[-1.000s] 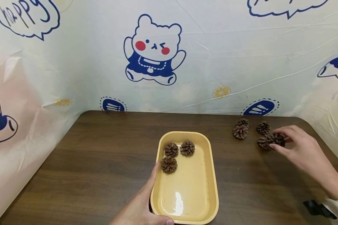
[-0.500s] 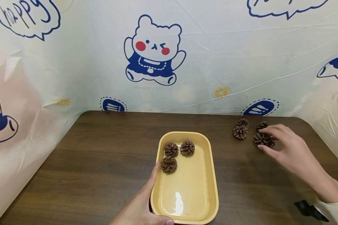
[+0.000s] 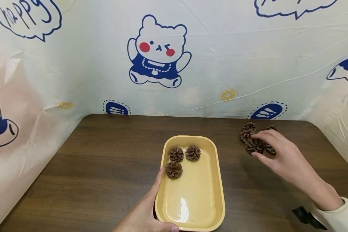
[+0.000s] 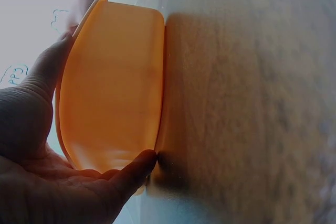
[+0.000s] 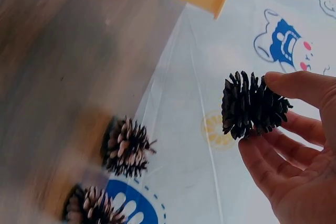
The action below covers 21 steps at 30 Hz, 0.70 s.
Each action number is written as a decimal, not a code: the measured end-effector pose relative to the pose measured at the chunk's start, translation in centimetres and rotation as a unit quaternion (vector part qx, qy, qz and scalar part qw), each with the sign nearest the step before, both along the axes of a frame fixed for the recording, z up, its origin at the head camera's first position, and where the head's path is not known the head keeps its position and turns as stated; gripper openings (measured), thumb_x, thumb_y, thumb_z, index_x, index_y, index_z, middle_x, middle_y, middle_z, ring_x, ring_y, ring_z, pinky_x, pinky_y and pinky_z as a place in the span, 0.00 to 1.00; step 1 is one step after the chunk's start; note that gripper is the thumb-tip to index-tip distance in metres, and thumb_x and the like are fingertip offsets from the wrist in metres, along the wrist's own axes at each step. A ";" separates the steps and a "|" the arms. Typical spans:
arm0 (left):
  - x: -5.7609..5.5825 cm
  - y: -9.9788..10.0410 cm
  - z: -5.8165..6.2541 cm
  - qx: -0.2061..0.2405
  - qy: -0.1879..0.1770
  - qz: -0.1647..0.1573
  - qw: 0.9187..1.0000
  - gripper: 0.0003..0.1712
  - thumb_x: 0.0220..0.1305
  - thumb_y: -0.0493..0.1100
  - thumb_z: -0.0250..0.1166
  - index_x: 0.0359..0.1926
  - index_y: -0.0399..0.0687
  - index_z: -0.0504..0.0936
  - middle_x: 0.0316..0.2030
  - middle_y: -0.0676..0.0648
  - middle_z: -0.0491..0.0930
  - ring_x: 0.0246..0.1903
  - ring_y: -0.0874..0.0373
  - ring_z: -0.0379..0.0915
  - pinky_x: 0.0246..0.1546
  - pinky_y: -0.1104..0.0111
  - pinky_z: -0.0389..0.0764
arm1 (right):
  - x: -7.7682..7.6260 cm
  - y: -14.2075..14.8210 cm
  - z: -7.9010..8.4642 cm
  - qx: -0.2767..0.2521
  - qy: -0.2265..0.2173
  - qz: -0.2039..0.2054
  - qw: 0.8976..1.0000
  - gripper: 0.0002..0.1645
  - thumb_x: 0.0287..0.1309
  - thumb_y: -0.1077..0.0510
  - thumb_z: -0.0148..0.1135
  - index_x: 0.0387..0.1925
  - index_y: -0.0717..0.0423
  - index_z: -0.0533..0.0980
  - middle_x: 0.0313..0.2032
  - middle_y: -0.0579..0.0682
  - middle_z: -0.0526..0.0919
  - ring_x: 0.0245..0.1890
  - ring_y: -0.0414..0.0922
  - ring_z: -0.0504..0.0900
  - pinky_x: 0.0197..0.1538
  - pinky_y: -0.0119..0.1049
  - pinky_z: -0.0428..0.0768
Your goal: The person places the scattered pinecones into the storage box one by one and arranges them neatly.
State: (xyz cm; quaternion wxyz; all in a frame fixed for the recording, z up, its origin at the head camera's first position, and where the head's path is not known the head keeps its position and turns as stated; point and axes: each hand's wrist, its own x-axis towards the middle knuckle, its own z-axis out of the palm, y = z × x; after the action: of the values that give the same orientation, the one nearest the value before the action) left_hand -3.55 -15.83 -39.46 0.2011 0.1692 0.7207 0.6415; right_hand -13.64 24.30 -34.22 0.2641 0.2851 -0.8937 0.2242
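Note:
My right hand [image 3: 290, 161] pinches a brown pine cone [image 3: 253, 146] between thumb and fingertips, over the back right of the table. In the right wrist view the held pine cone [image 5: 247, 107] shows its open scales, away from the tabletop. My left hand [image 3: 143, 207] grips the near left corner of a yellow rectangular tray [image 3: 201, 193]. Seen from the left wrist, fingers wrap the tray's wall [image 4: 113, 87] with one fingertip low beside the table. Inside the tray, three pine cones [image 3: 174, 170] sit toward its far left.
Several more pine cones lie at the back right, including a pair [image 3: 246, 135] left of the right hand and others [image 3: 271, 149] partly hidden behind its fingers. A printed curtain [image 3: 208, 58] rises behind the dark wooden table [image 3: 90, 167].
My right hand has moved left with its pine cone, away from the rightmost cones. My left hand and the tray have stayed put.

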 end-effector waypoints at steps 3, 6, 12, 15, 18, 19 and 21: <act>0.0 0.0 0.0 -0.005 0.006 0.001 1.000 0.82 0.52 0.39 0.84 0.84 0.69 0.28 0.81 0.34 0.45 0.58 0.59 0.76 0.57 0.77 0.75 | 0.2 -0.7 0.0 -0.004 -0.002 0.019 1.000 0.36 0.35 0.73 0.82 0.53 0.59 0.82 0.50 0.54 0.84 0.51 0.47 0.78 0.63 0.10 0.58; 0.0 0.0 -0.1 -0.020 0.020 0.005 1.000 0.82 0.51 0.40 0.85 0.85 0.66 0.28 0.82 0.33 0.45 0.58 0.60 0.75 0.58 0.78 0.74 | 0.4 -1.3 -0.1 -0.007 -0.003 0.037 0.999 0.33 0.41 0.70 0.81 0.53 0.59 0.82 0.52 0.54 0.84 0.52 0.47 0.78 0.64 0.10 0.58; 0.0 0.0 -0.1 -0.029 0.030 0.008 0.999 0.82 0.50 0.41 0.85 0.85 0.65 0.29 0.82 0.34 0.44 0.59 0.61 0.74 0.59 0.78 0.73 | 0.6 -2.6 -0.2 -0.010 -0.004 0.059 0.998 0.28 0.49 0.64 0.80 0.54 0.58 0.83 0.52 0.52 0.84 0.52 0.49 0.80 0.66 0.11 0.59; 0.0 0.0 -0.1 -0.018 0.024 0.004 1.000 0.82 0.51 0.40 0.85 0.85 0.66 0.28 0.82 0.34 0.43 0.58 0.60 0.75 0.58 0.77 0.74 | 0.8 -3.2 -0.2 -0.013 -0.008 0.070 0.997 0.24 0.56 0.58 0.78 0.54 0.58 0.82 0.53 0.52 0.84 0.53 0.49 0.79 0.67 0.13 0.59; -0.1 0.0 -0.1 -0.015 0.020 0.003 1.000 0.82 0.51 0.40 0.85 0.85 0.67 0.28 0.82 0.34 0.43 0.58 0.60 0.75 0.58 0.77 0.75 | 0.9 -3.9 -0.1 -0.021 -0.010 0.082 0.996 0.23 0.58 0.57 0.77 0.54 0.58 0.82 0.52 0.51 0.84 0.54 0.47 0.79 0.66 0.14 0.61; -0.1 0.0 -0.1 -0.015 0.018 0.003 1.000 0.82 0.51 0.40 0.85 0.85 0.67 0.28 0.82 0.35 0.43 0.58 0.60 0.75 0.58 0.77 0.75 | 1.0 -4.2 0.0 -0.022 -0.012 0.085 0.996 0.24 0.58 0.58 0.77 0.54 0.59 0.82 0.53 0.51 0.84 0.54 0.46 0.79 0.66 0.14 0.62; -0.1 0.0 -0.1 -0.023 0.019 0.007 1.000 0.82 0.50 0.41 0.85 0.84 0.68 0.28 0.82 0.35 0.43 0.59 0.60 0.74 0.58 0.78 0.74 | 1.1 -4.7 0.0 -0.024 -0.014 0.090 0.996 0.26 0.53 0.62 0.79 0.55 0.59 0.82 0.53 0.50 0.84 0.54 0.46 0.80 0.66 0.14 0.63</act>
State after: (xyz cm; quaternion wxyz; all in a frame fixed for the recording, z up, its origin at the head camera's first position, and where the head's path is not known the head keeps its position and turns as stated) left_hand -3.61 -15.83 -39.56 0.1869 0.1719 0.7398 0.6231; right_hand -12.58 19.59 -34.19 0.2367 0.3551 -0.8623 0.2727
